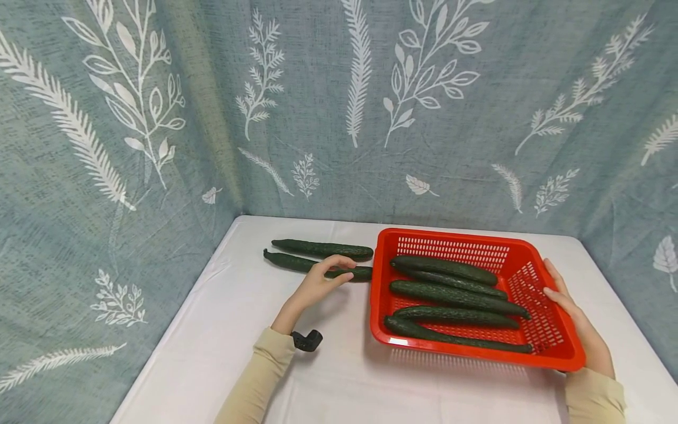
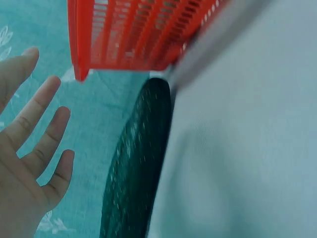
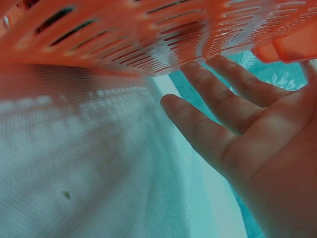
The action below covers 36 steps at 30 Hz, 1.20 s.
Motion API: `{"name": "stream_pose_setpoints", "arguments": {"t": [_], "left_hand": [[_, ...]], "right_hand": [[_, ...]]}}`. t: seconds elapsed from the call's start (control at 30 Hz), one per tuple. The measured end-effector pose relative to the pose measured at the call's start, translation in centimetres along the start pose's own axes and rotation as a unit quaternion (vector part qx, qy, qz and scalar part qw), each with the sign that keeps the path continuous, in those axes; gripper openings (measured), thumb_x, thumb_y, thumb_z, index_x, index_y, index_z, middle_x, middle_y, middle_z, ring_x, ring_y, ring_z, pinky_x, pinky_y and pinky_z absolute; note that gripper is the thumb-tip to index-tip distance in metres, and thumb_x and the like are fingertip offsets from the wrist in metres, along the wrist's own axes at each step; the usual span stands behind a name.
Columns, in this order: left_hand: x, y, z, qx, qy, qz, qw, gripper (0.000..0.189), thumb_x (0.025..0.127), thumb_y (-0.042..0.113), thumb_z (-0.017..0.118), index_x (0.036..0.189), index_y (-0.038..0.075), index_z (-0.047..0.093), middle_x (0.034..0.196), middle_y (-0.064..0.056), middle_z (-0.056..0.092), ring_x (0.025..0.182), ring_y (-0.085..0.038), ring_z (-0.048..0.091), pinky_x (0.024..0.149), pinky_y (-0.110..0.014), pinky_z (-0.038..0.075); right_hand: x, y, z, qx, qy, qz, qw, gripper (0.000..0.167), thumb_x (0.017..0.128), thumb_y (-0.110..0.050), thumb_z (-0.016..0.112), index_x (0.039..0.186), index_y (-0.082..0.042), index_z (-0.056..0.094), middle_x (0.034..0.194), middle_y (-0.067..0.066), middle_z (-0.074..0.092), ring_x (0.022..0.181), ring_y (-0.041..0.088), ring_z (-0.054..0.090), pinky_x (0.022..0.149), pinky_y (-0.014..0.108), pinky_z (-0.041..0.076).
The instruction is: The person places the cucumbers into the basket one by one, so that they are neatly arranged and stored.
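The white-covered bench [image 1: 212, 335] is carrying a red plastic basket [image 1: 375, 294] on the right, where five cucumbers [image 1: 458, 297] are lying. Left of it, a far loose cucumber [image 1: 323, 249] and a near loose cucumber [image 1: 288, 261] are resting, their right ends crowding the basket; lifting either could mean snagging its rim. The right hand [image 1: 588, 334] is pinching the right rim; uneven pressure risks sliding the basket. The left hand [image 1: 324, 282] is reaching over the near loose cucumber, fingers parted, contact being hard to judge; a bump risks rolling it.
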<state>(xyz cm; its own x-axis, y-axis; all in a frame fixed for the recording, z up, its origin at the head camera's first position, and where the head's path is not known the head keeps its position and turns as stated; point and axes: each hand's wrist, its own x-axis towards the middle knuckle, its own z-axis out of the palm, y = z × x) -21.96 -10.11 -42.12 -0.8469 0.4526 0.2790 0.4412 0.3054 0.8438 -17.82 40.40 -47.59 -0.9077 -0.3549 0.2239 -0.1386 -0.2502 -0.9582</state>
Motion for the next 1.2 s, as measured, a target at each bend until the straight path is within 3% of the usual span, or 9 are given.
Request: {"name": "stream_pose_setpoints", "arguments": {"t": [0.5,0.83,1.07,1.2], "left_hand": [[-1.4,-2.8,-2.8,0.037,0.005,0.003,0.9993,0.025,0.088,0.009,0.064,0.112,0.001,0.063,0.115,-0.015,0.059,0.112,-0.032,0.053,0.099,-0.054,0.037],[-1.7,-4.2,-4.7,0.063,0.002,0.037,0.9973,0.026,0.085,0.005,0.065,0.11,-0.003,0.063,0.115,-0.02,0.059,0.111,-0.035,0.052,0.099,-0.052,0.038],[-1.4,-8.8,-5.7,0.107,0.014,0.063,0.9921,0.023,0.082,0.009,0.07,0.105,0.005,0.067,0.111,-0.011,0.062,0.108,-0.027,0.054,0.097,-0.043,0.04],[-1.5,-9.2,-6.4,0.139,0.01,0.051,0.989,0.022,0.082,0.015,0.071,0.103,0.009,0.068,0.114,-0.01,0.06,0.109,-0.029,0.052,0.097,-0.049,0.038]], "right_hand": [[0.1,-0.2,0.0,-0.001,-0.009,0.002,1.0,0.06,0.099,-0.004,0.014,0.147,-0.04,0.008,0.132,-0.024,0.038,0.114,-0.007,0.046,0.084,0.015,0.045],[0.1,-0.2,0.0,-0.014,-0.004,0.003,0.9999,0.06,0.1,-0.004,0.016,0.147,-0.04,0.006,0.132,-0.025,0.037,0.113,-0.007,0.045,0.083,0.014,0.044],[0.1,-0.1,0.1,-0.016,-0.004,-0.007,0.9998,0.061,0.099,-0.003,0.017,0.147,-0.04,0.01,0.132,-0.025,0.038,0.113,-0.007,0.045,0.083,0.013,0.044],[0.1,0.0,0.0,-0.008,-0.003,-0.006,0.9999,0.06,0.099,-0.003,0.016,0.146,-0.041,0.012,0.131,-0.025,0.039,0.112,-0.007,0.047,0.083,0.014,0.045]]}}
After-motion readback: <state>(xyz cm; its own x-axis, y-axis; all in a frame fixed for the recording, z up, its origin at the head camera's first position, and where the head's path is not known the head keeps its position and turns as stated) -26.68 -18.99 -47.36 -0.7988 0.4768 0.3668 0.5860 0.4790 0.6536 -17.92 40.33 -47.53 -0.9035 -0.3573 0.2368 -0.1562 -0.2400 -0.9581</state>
